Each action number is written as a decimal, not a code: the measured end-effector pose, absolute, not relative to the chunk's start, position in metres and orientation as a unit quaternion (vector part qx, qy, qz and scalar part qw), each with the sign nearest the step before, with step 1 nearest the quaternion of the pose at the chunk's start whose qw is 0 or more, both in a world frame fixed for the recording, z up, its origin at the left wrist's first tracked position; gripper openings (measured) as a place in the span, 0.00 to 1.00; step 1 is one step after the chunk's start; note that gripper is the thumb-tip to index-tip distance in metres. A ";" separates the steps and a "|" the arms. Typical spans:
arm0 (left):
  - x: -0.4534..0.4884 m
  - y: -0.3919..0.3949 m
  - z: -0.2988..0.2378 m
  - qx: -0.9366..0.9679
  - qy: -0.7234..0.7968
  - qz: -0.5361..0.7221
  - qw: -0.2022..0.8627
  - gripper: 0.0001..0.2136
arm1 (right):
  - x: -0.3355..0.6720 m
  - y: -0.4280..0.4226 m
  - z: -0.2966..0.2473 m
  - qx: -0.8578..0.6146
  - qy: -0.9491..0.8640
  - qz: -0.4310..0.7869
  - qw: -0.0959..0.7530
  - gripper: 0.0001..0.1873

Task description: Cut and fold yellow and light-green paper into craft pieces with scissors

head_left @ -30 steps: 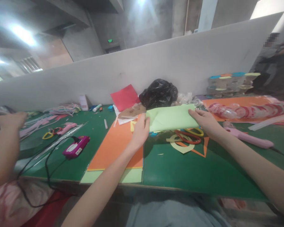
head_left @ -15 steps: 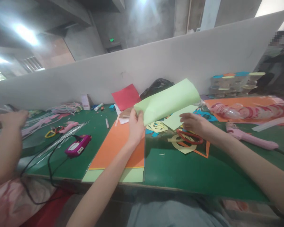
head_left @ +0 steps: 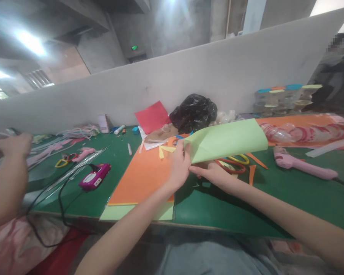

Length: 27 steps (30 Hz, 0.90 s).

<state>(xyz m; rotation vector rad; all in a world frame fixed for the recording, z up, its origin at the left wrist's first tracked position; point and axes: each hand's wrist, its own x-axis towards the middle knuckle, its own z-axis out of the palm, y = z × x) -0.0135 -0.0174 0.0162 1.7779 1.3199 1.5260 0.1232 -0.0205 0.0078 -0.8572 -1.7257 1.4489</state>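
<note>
A light green sheet of paper point(head_left: 229, 141), bent over in a soft curve, is held up above the table. My left hand point(head_left: 180, 168) pinches its left end between thumb and fingers. Just under the sheet's lower edge, my right hand point(head_left: 215, 173) is closed, its thumb pointing at my left hand. Its fingers are partly hidden, and what they grip does not show. Scissors with red handles point(head_left: 235, 168) lie behind my right wrist, with yellow handles point(head_left: 240, 158) beside them. Orange paper strips point(head_left: 251, 173) lie nearby, and yellow scraps point(head_left: 166, 149) rest on the orange sheets point(head_left: 143, 175).
A black plastic bag point(head_left: 194, 112) and a red sheet point(head_left: 152, 116) are by the partition. Right: a pink glue gun point(head_left: 306, 166) and a red-striped plastic tube point(head_left: 315, 131). Left: a purple box with cables point(head_left: 94, 177) and a co-worker's arm point(head_left: 11, 172).
My left hand has carried the green sheet right and lower. My right hand has moved left, in beside my left hand. The black bag and yellow scraps show more now.
</note>
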 end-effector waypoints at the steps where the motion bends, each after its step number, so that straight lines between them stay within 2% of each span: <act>1: -0.014 -0.017 0.015 0.643 0.480 0.553 0.222 0.11 | 0.123 -0.020 0.007 -0.334 -0.666 0.561 0.360 0.21; 12: -0.016 -0.015 0.016 0.674 0.490 0.531 0.155 0.07 | 0.129 -0.018 -0.001 -0.383 -0.659 0.536 0.362 0.25; 17: -0.016 -0.017 0.016 0.684 0.482 0.529 0.141 0.07 | 0.128 -0.016 -0.006 -0.372 -0.639 0.561 0.371 0.23; 23: -0.012 -0.019 0.016 0.682 0.478 0.536 0.139 0.08 | 0.128 -0.024 0.008 -0.415 -0.638 0.511 0.399 0.18; 27: -0.011 -0.020 0.020 0.680 0.473 0.543 0.140 0.08 | 0.128 -0.024 0.013 -0.413 -0.635 0.509 0.409 0.19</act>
